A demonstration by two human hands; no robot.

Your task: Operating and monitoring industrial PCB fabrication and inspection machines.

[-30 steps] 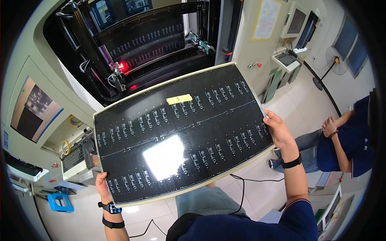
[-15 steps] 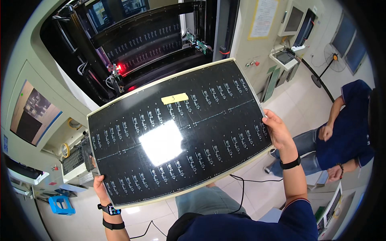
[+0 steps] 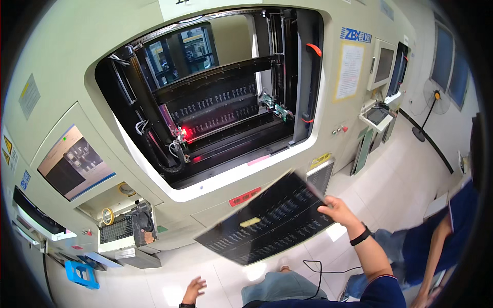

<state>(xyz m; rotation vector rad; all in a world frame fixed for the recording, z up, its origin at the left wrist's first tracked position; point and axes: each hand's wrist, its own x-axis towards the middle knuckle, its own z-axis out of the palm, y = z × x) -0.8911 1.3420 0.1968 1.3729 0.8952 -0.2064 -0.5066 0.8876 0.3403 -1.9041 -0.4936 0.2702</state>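
A large black flat tray (image 3: 267,220) with rows of small slots and a yellow label hangs tilted in front of a big beige machine (image 3: 77,92). My right hand (image 3: 336,210) grips the tray's right edge; a black band sits on that wrist. My left hand (image 3: 193,290) is low, fingers spread, off the tray and holding nothing. The machine's open chamber (image 3: 221,108) holds another black slotted tray and a red light.
A screen (image 3: 74,164) and a small keyboard (image 3: 115,228) sit on the machine's left. A second monitor and keyboard shelf (image 3: 380,110) stand to the right. A person in blue (image 3: 441,241) sits at the lower right. A floor fan (image 3: 429,110) stands farther back.
The tray was held flat in both hands, filling the view. Now it has dropped and swung right, only my right hand holds it, and my left hand has let go.
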